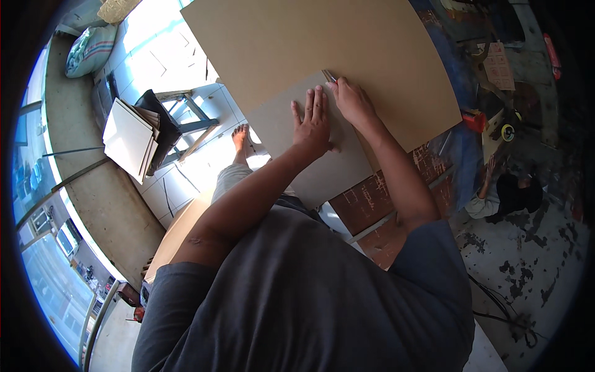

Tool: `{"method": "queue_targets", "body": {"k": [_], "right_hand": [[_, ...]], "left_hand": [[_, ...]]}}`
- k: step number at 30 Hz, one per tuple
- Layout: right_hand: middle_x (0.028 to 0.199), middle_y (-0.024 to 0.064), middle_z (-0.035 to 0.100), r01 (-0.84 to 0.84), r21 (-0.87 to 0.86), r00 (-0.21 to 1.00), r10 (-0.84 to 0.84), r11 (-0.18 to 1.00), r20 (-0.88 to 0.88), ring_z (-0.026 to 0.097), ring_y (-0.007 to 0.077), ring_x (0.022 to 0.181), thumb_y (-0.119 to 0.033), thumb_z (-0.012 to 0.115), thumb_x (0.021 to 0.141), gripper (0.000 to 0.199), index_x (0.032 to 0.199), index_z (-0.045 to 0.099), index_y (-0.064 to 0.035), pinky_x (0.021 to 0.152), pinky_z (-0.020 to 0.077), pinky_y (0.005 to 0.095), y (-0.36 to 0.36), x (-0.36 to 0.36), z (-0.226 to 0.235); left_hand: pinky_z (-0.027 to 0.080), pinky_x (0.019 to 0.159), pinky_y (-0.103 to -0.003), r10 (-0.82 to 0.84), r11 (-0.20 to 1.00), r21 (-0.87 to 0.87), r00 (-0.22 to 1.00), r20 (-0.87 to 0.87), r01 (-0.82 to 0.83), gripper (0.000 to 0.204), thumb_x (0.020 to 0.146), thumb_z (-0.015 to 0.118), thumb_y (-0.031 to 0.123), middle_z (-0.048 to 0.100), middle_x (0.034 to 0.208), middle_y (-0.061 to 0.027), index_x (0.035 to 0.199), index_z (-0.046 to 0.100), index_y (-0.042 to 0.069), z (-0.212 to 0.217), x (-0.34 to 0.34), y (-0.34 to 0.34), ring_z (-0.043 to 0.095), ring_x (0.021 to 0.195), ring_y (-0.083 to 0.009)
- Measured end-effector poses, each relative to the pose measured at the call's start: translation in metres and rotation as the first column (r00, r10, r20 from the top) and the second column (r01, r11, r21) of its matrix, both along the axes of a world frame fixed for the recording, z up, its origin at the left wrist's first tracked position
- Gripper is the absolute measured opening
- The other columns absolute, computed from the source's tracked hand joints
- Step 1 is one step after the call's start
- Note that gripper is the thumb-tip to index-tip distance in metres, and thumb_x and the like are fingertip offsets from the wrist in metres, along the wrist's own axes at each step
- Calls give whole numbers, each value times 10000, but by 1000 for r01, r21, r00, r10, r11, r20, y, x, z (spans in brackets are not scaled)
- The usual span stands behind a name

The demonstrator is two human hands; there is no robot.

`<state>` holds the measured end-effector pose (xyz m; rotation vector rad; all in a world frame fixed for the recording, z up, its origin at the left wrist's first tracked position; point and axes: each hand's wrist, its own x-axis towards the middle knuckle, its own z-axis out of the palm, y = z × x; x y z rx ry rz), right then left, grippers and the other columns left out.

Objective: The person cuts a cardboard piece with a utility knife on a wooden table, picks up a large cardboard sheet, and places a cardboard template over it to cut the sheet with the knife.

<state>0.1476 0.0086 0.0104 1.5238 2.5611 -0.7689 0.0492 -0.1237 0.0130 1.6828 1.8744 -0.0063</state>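
Note:
A large brown sheet of board (297, 43) is spread in front of me. On top of its near part lies a smaller grey board (282, 146), set at an angle. My left hand (312, 126) presses flat on the grey board with its fingers stretched out. At that board's right edge, near its far corner, my right hand (352, 102) is closed round a slim pen-like tool (329, 75). The tool's tip points away from me along the edge; its exact kind is too small to make out.
Pale boards (129, 136) are stacked on a dark-seated stool to the left, with a white sack (92, 51) beyond. A red tool (475, 121) and a yellow round item (507, 132) lie to the right. Another person (489, 198) is at the far right.

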Motion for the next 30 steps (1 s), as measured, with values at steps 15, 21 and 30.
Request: {"method": "queue_targets", "body": {"k": [15, 21, 30], "right_hand": [[945, 296, 730, -26, -11, 997, 27, 1000, 67, 717, 495, 921, -417, 495, 1108, 462, 1053, 655, 14, 801, 576, 574, -5, -9, 11], [936, 302, 728, -31, -52, 996, 35, 998, 84, 716, 500, 909, -428, 506, 1103, 468, 1040, 646, 15, 784, 575, 582, -8, 6, 9], [861, 308, 711, -35, -88, 998, 39, 996, 43, 708, 513, 845, -392, 543, 1097, 422, 1023, 621, 17, 707, 564, 588, -33, 43, 13]], "left_hand": [[86, 1249, -731, -14, 999, 46, 1000, -1, 14, 1500, 643, 911, 623, -50, 1765, -219, 1656, 58, -82, -12, 1, -2, -61, 1640, -388], [89, 1251, -727, -20, 1000, 5, 1000, -16, 20, 1507, 650, 909, 627, -70, 1766, -219, 1662, 31, -64, -8, 1, 1, -59, 1641, -386], [91, 1252, -725, 22, 1000, 17, 999, 41, -23, 1477, 669, 921, 590, -81, 1766, -213, 1665, 41, -54, -5, 0, 0, -54, 1642, -382]]}}
